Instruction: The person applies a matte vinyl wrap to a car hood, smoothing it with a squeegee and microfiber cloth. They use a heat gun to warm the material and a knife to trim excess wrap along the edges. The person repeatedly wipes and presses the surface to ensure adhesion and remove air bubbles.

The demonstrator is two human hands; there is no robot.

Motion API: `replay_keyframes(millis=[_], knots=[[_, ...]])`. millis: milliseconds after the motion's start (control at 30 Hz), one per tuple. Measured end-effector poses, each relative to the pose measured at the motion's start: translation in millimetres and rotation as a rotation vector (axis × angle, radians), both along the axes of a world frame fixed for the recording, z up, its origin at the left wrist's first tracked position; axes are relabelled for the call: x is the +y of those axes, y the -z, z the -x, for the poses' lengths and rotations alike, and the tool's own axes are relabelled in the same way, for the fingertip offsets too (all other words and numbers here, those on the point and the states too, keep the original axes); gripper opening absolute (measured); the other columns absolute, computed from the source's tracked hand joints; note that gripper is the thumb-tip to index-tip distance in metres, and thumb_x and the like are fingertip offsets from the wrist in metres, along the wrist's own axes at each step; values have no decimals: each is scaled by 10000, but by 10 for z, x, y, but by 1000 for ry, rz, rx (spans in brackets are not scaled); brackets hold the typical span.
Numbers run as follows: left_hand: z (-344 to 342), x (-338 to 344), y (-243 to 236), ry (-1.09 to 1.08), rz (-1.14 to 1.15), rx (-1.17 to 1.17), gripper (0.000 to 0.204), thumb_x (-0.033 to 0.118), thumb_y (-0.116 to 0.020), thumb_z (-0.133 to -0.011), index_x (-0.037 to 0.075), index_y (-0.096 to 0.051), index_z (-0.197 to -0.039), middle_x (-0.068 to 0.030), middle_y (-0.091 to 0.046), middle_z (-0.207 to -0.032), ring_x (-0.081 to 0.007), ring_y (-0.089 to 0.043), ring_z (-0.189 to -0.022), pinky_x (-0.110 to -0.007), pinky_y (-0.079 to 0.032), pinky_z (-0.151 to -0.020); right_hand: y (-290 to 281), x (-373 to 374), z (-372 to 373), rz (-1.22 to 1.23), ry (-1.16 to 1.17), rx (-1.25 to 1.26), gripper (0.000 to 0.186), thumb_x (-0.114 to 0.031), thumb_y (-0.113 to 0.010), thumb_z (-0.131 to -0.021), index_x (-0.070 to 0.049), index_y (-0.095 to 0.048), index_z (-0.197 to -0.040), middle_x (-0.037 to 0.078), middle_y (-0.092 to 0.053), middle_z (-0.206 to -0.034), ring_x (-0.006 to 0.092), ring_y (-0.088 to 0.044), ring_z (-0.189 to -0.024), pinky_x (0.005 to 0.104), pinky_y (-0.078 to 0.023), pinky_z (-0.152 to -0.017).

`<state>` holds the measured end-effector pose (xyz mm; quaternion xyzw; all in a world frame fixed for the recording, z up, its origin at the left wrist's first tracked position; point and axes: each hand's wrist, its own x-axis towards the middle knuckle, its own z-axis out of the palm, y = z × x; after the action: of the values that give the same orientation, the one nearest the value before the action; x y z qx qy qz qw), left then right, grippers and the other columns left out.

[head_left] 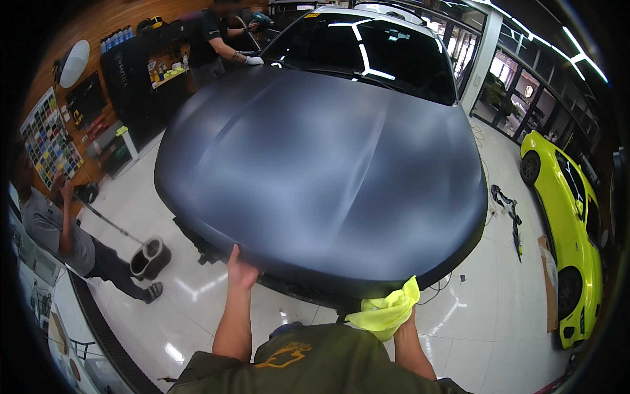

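Observation:
In front of me spreads a matte dark blue-grey car hood (308, 177), with soft light patches over its surface. My left hand (243, 270) is at its front edge, left of the middle. One digit points up along the edge and the other fingers pass out of sight beneath it, so the hand appears to hold the rim. My right hand (406, 323) grips a bunched yellow-green cloth (386, 312) against the front edge further right. The cloth hides most of that hand's fingers.
By the windshield (367, 49), a person (213, 39) with a white glove holds a power tool. A second person (59, 226) at left holds a pole over a grey bucket (150, 257). A yellow-green car (571, 230) stands right; dark straps (510, 213) lie on the floor.

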<state>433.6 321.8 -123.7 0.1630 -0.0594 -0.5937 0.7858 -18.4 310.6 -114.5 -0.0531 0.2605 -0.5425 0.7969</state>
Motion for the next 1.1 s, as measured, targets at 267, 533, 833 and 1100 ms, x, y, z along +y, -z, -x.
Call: replay_keyframes(millis=[267,533,833,1100], knots=[[26,24,-105,47,168,212,511,449,-498,-951,56,-521,-1278,-65,-570,-1297,-273,-543,-1184,-426,-431,-1034,29,-75,70,-7,-27,31,404,-333,-522,-919,-54,-524,-1211,147,-609,-1157,306,-633,-943,452,-551,-788],[-289,-158,-181,-39,-31,114,506,399,-325,-998,33,-504,-1300,-122,-567,-1294,-315,-533,-1186,-476,-425,-1018,99,-19,126,-28,-100,76,423,-227,-524,-928,-39,-465,-1302,154,-575,-1234,299,-616,-1002,429,-544,-807],[-1336,-506,547,27,56,106,491,406,-468,-952,37,-532,-1270,-134,-573,-1265,-319,-531,-1156,-476,-425,-1005,476,227,-1558,744,-596,1545,512,-343,-598,-908,-12,-518,-1290,205,-643,-1124,310,-634,-996,393,-498,-871],[-1560,-824,681,212,105,58,464,416,-417,-975,51,-526,-1241,-115,-577,-1222,-295,-530,-1122,-453,-443,-956,727,-290,-3846,896,-278,1865,409,-333,-567,-902,-69,-560,-1216,202,-542,-1239,389,-491,-1162,507,-371,-988]])
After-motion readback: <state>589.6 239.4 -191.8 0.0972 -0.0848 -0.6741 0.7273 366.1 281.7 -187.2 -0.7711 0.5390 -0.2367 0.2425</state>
